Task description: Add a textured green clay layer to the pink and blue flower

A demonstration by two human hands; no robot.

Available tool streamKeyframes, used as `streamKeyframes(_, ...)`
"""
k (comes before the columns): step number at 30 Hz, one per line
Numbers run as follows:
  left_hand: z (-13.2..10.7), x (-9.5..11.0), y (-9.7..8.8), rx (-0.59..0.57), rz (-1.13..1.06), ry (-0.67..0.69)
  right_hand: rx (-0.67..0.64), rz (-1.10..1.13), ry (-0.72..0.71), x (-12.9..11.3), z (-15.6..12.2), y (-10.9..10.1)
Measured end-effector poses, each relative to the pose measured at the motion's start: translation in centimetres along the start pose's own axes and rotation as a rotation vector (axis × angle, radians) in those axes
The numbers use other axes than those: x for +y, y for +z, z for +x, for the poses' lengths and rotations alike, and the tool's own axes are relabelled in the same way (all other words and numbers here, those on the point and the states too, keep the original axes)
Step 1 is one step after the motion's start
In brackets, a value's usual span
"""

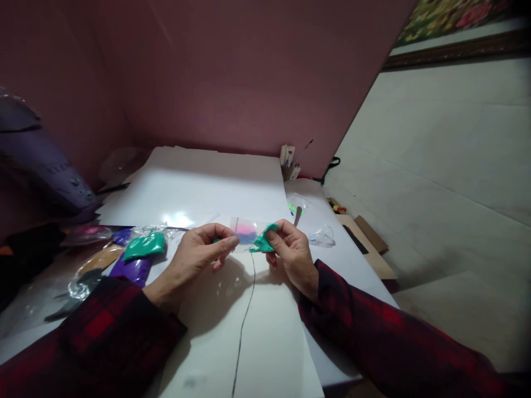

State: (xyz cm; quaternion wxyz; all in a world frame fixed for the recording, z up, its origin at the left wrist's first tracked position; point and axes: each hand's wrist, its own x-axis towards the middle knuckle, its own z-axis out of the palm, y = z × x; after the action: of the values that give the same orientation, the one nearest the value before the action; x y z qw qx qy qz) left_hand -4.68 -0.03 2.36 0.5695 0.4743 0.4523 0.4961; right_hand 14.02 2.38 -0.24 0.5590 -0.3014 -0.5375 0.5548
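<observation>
Two hands in dark red checked sleeves meet low over a white bench (348, 257), with a small clear bag (245, 232) holding something pink stretched between them. This bag is the reference point for everything else.

Nearest the viewer, below the bag, a thin black cord (244, 315) runs down across a white sheet (199, 188).

The left hand (199, 251), just left of the bag, is closed to a pinch, thumb against forefinger on the bag's left edge. A speck of green shows under its fingers. The right hand (290, 251), just right of the bag, pinches a crumpled green scrap (265, 240) that touches the bag's right edge, with its other fingers curled in.

The work looks like fine handling of the green scrap at the bag's mouth, though whether the scrap is going in or coming out cannot be told. Such soft, small pieces call for a light, steady fingertip grip.

Left of the bag lie a green packet (144, 245) and a purple packet (133, 268). To the bag's right sits a crumpled clear wrapper (321, 236).

Beyond the bag, at the far edge of the sheet, a pen holder (288, 163) stands against a pink backboard (232, 72).
</observation>
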Motion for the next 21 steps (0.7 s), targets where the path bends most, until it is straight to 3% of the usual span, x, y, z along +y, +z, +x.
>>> streamKeyframes(21,-0.21,0.31,0.42,0.017,-0.007,-0.016,0.006,-0.018,0.005,-0.15,-0.06,0.10)
